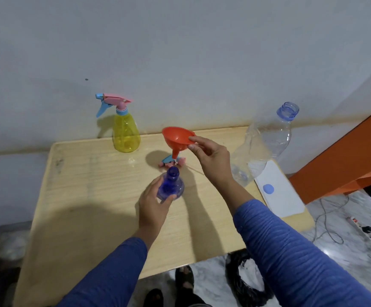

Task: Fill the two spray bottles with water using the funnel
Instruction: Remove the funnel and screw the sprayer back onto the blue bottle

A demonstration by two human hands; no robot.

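Wooden table (96, 209), pale grain, set against a grey wall (180, 52); taken as landmark for all entries below. Blue spray bottle (170, 185), translucent, uncapped, neck open, stood upright near the table's middle. Left hand (154, 203), fingers and thumb curled round the lower body of the blue spray bottle, gripping it from the near side. Orange funnel (176, 138), held in the air above the table's centre, behind and slightly above the blue bottle's mouth, spout pointed downward and clear of the neck, not inserted. Right hand (211, 158), thumb and fingertips pinching the funnel's rim on its right side. Detached spray head (171, 162), pink and blue, lay flat on the table just behind the blue bottle, partly hidden by the funnel's spout. Yellow spray bottle (125, 135), translucent, pink-and-blue trigger head fitted, stood upright at the table's far edge by the wall, left of centre; contents could not be told. Large clear water bottle (266, 140), uncapped, blue-tinted neck, stood near the table's far right corner; water level not readable. White board (284, 196) with a blue round cap (268, 189) on it, along the table's right edge. Blue sleeves (291, 251) on both forearms. Below the table: marbled floor (346, 251), sandalled feet (184, 276), black coiled item (244, 282), cable and power strip (362, 226) to the right.
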